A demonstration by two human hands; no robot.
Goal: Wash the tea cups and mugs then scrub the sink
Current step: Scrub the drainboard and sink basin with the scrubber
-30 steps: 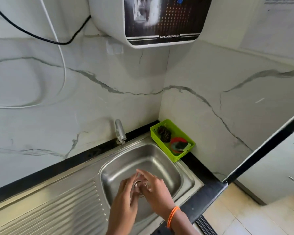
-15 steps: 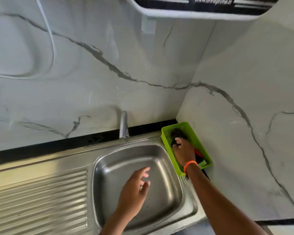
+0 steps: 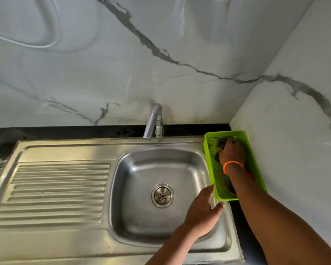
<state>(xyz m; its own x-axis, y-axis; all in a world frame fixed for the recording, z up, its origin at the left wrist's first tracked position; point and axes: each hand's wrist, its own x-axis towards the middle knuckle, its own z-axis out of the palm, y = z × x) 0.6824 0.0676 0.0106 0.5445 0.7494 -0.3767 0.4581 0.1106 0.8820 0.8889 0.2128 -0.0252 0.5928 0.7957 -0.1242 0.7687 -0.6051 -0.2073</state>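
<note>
Now: right hand (image 3: 231, 153) reaching into basket (image 3: 210, 150) | left hand (image 3: 203, 213) flat over sink (image 3: 134, 178)

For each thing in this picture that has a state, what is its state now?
Tap: no water running.
Sink: basin holds no cups, dark specks on the bottom.
Drain: uncovered.
Green basket: holds dark items.
Right hand: inside the basket, on a dark scrubber.
Left hand: open over the sink's right rim.

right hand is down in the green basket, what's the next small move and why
Probably close the right hand on the dark scrubber and lift it out toward the sink: the fingers already rest on it in the green basket, the basin holds no cups, and specks dot its floor.
</note>
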